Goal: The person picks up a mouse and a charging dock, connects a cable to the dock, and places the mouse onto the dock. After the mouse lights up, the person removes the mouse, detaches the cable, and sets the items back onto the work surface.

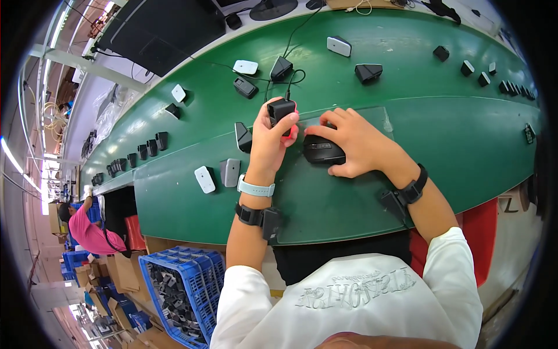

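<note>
My left hand [269, 136] is closed round a small black block-shaped device [281, 108], with the thumb along its side. A black cable runs into the far end of this device, and a bit of red shows at its right edge; I cannot make out what the red part is. Just to the right, my right hand [361, 144] rests over a black computer mouse [323, 151], fingers curled on its far side and thumb at its near side. Close by the left wrist lie a black-and-white wedge-shaped device [243, 137], a grey one [231, 173] and a white-faced one [205, 180].
The green table [453, 139] carries several more black and white devices, some in rows at both ends. A monitor [160, 35] stands far left. Below the table's left edge sits a blue crate [200, 270] of black parts. A person in pink [93, 230] works farther left.
</note>
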Demonstrator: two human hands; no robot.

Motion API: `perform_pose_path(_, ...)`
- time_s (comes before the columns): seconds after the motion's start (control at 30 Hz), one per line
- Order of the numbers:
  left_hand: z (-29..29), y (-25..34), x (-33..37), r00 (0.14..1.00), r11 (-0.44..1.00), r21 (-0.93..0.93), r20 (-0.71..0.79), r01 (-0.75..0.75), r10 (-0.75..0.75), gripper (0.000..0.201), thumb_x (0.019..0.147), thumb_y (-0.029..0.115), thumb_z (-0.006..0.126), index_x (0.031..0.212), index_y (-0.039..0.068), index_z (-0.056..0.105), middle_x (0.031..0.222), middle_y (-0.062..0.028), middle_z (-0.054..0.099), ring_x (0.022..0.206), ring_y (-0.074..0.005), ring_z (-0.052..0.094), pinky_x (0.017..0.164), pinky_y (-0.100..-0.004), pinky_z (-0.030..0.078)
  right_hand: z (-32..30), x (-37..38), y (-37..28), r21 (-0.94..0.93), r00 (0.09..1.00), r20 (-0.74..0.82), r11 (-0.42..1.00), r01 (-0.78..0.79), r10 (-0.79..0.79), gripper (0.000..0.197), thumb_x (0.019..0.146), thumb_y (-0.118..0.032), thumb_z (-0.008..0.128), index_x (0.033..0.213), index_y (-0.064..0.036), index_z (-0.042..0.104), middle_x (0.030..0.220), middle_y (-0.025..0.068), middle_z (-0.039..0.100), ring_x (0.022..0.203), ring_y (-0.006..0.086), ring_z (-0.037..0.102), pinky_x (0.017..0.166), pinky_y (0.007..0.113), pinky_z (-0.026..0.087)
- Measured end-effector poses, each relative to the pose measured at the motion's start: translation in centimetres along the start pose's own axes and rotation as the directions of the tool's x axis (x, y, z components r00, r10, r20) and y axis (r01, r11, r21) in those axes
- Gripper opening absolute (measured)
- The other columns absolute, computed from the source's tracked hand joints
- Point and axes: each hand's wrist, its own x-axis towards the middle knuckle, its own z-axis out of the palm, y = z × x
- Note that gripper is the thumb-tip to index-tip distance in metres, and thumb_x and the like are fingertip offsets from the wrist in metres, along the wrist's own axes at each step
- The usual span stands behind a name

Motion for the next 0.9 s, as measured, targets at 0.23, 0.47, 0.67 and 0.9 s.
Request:
perform_pose_path(0.23, 0.6, -0.3, -0.2, 0.991, 0.860, -0.504, 0.136, 0.077, -0.010, 0.042, 0.103, 0.002, 0.054, 0.144, 0.006, 0.044, 0.133, -0.0189, 0.060, 0.096, -0.0261, 0.064, 0.087, -0.0390, 0.056, 0.8, -0.4, 2.2, 0.572, 0.919, -0.189, 0.799, -0.184, 0.347, 0.073, 0.073, -0.023, 0.071, 0.142, -0.0081, 0.055, 0.119, 0.0102, 0.061, 0.103, 0.0255, 0.063, 0.090, 0.037, 0.051)
perform_pose_path(0.47, 1.7, -0.8, -1.2, 0.995, 0.974, -0.224, 0.101, 0.026, -0.004, 0.055, 0.100, -0.001, 0.058, 0.152, 0.004, 0.039, 0.134, -0.0188, 0.062, 0.099, -0.0255, 0.067, 0.093, -0.0415, 0.056, 2.5, 0.0, 2.4, 0.980, 0.833, -0.082, 0.196, -0.033, 0.547, 0.079, 0.090, -0.015, 0.056, 0.163, -0.0045, 0.027, 0.140, 0.0088, 0.055, 0.121, 0.0187, 0.056, 0.106, 0.031, 0.044)
perform_pose_path(0.67, 2.2, -1.1, -1.0, 0.988, 0.959, 0.274, 0.154, -0.070, 0.028, 0.068, 0.089, -0.004, 0.077, 0.150, -0.005, 0.047, 0.118, -0.0069, 0.067, 0.108, -0.0158, 0.069, 0.090, -0.0305, 0.057, 2.3, 0.2, 2.0, 0.849, 0.853, -0.297, 0.528, 0.030, 0.429, 0.088, 0.085, 0.000, 0.069, 0.161, -0.0038, 0.027, 0.148, 0.0139, 0.047, 0.143, 0.0249, 0.045, 0.121, 0.039, 0.035)
perform_pose_path(0.9, 1.3, -2.1, -0.7, 0.975, 0.952, 0.293, 0.220, -0.087, 0.022, 0.052, 0.080, -0.009, 0.076, 0.128, -0.002, 0.056, 0.121, -0.0073, 0.067, 0.106, -0.0161, 0.069, 0.091, -0.0301, 0.058, 1.1, -0.2, 0.8, 0.527, 0.838, -0.476, 0.849, 0.030, 0.266, 0.084, 0.074, -0.011, 0.086, 0.148, -0.0046, 0.046, 0.141, 0.0156, 0.057, 0.130, 0.0299, 0.056, 0.111, 0.042, 0.047)
